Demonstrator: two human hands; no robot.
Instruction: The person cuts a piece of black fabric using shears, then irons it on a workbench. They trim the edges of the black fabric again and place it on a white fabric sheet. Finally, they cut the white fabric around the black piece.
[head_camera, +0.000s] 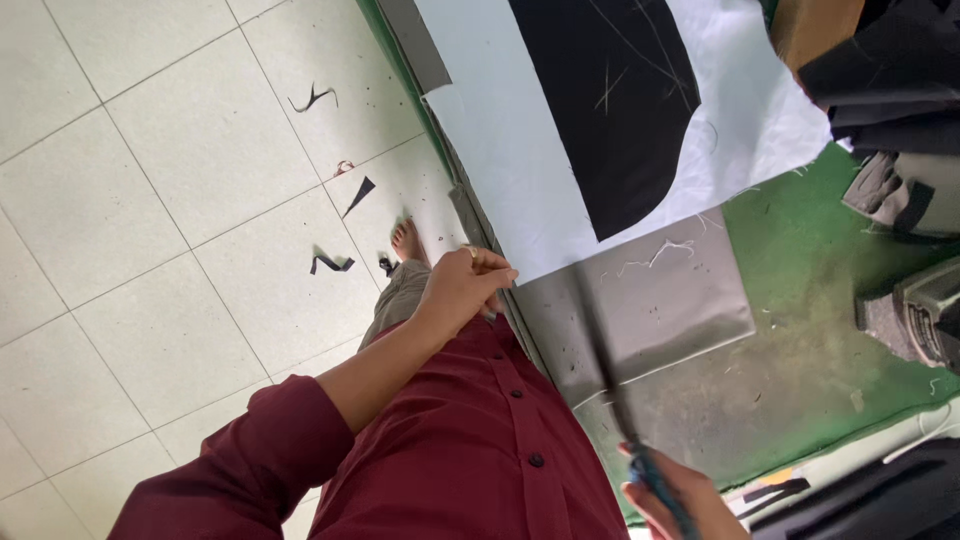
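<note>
My left hand (465, 285) is closed on the near edge of the cloth at the table's rim, where a white sheet (520, 160) meets a grey sheet (670, 310). A ring shows on one finger. My right hand (680, 500), at the bottom edge of the view, grips blue-handled scissors (610, 380). Their blurred blades reach up across the grey sheet toward the white sheet. A black curved fabric piece (610, 100) lies on the white sheet. Both sheets rest on a green table (820, 340).
Dark folded fabrics (890, 70) are piled at the table's upper right, with a dark machine-like object (920, 310) below them. Black cloth scraps (330, 263) lie on the white tiled floor (150, 200) to the left, near my bare foot (405, 240).
</note>
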